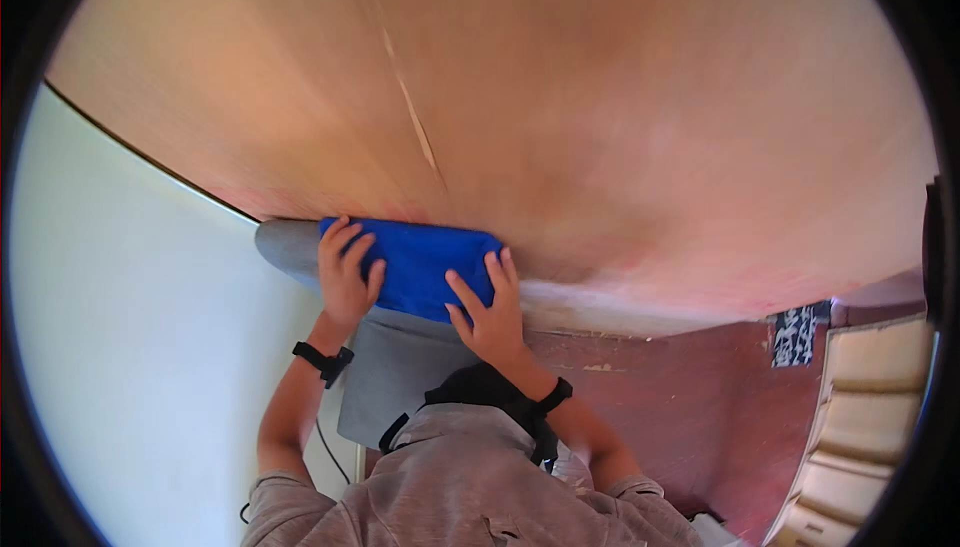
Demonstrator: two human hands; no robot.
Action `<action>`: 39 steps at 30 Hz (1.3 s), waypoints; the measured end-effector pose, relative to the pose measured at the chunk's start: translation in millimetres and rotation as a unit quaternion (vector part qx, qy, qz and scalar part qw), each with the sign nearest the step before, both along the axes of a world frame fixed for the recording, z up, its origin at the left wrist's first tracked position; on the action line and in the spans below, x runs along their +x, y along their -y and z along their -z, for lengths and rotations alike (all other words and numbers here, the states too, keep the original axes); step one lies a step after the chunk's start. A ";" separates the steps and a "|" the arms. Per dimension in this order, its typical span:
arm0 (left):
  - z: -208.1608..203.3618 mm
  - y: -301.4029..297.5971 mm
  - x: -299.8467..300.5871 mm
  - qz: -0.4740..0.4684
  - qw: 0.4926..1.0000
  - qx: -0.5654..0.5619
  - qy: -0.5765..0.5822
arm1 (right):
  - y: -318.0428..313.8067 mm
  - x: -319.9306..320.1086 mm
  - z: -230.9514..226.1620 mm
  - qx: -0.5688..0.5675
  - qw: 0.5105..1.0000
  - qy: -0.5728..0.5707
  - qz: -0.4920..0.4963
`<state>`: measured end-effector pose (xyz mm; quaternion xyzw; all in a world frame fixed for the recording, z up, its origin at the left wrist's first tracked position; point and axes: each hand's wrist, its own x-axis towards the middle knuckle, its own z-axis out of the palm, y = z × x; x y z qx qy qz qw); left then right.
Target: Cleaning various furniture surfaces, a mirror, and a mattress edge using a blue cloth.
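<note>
A flat piece of blue cloth (420, 259), which looks folded, lies over a grey surface with a rounded end (283, 244). At its left end rests my left hand (348, 272), fingers spread over the cloth's edge. My right hand (490, 312) lies on the opposite end with its fingers apart. Neither hand is closed around the cloth. Any part of the cloth tucked beneath is hidden. Below it, nearer my body, shows a grey panel (395, 367). Each wrist wears a black band.
A large tan wood-like panel (600, 97) with a pale split rises beyond the cloth. The pale wall (150, 297) stands on the left, a dark cable (332, 450) near it. To the right are reddish floor (690, 397), a black-and-white patterned piece (793, 337) and pale shelving (868, 427).
</note>
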<state>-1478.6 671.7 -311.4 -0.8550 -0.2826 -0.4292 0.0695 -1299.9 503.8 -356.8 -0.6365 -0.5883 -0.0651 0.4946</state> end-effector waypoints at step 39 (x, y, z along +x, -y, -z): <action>84.9 -46.5 -124.1 0.028 0.983 0.153 -0.102 | -91.6 -140.0 68.3 0.101 0.912 0.298 0.262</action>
